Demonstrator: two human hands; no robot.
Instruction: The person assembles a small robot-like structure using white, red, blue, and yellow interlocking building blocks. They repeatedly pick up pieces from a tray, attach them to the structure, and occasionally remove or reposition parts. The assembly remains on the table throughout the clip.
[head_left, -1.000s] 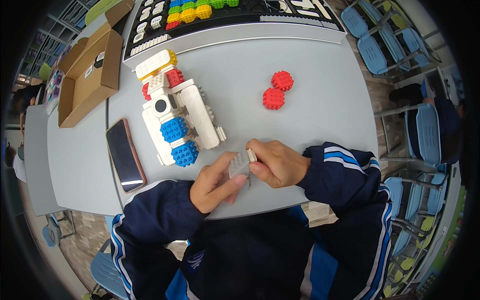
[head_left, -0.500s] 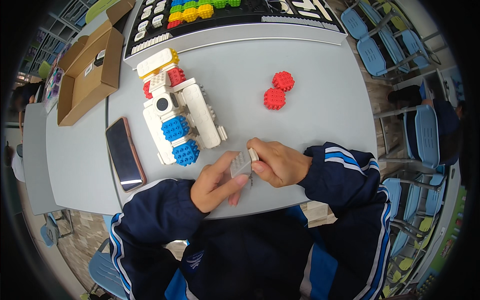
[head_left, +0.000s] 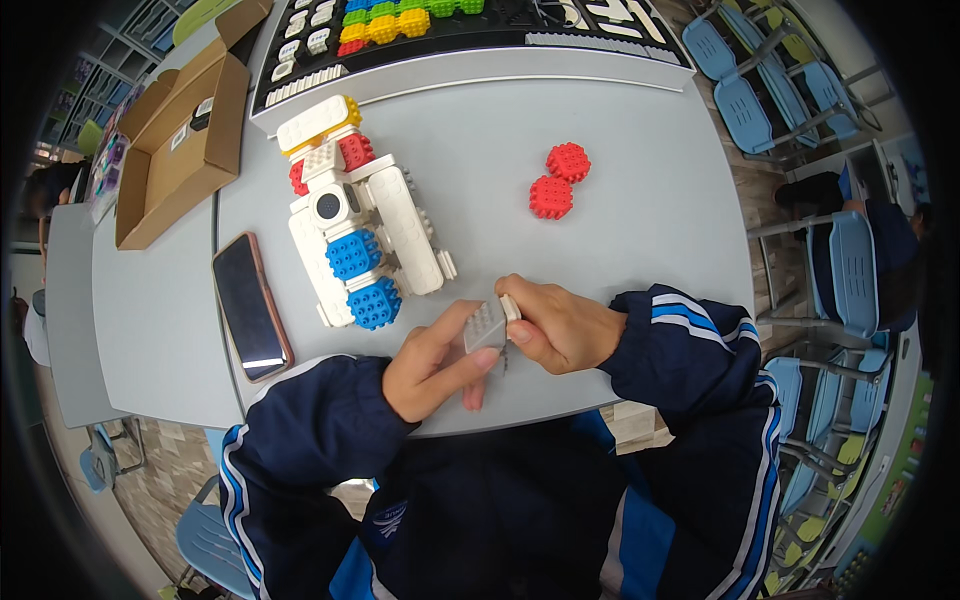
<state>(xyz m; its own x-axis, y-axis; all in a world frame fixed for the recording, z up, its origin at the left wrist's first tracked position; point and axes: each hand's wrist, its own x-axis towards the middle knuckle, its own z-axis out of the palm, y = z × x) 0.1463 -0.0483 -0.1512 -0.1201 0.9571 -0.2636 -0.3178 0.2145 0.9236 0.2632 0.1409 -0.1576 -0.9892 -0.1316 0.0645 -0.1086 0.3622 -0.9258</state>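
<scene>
Between the thumb and fingers of my left hand is a grey studded block, held just above the table's near edge. My right hand pinches a small white piece against the block's right side; whether the two are joined I cannot tell. Beyond my left hand lies a built model of white, blue, red and yellow studded blocks, with a round dark disc on its middle. Two red studded blocks touch each other farther off, ahead of my right hand.
A phone lies left of the model. An open cardboard box stands at the far left. Along the far edge, a tray holds coloured blocks and white parts. Blue chairs stand right of the table, with people partly visible nearby.
Hardly anything differs. The whole scene has shifted very slightly in the picture, and both hands keep the same hold on the grey block and white piece.
</scene>
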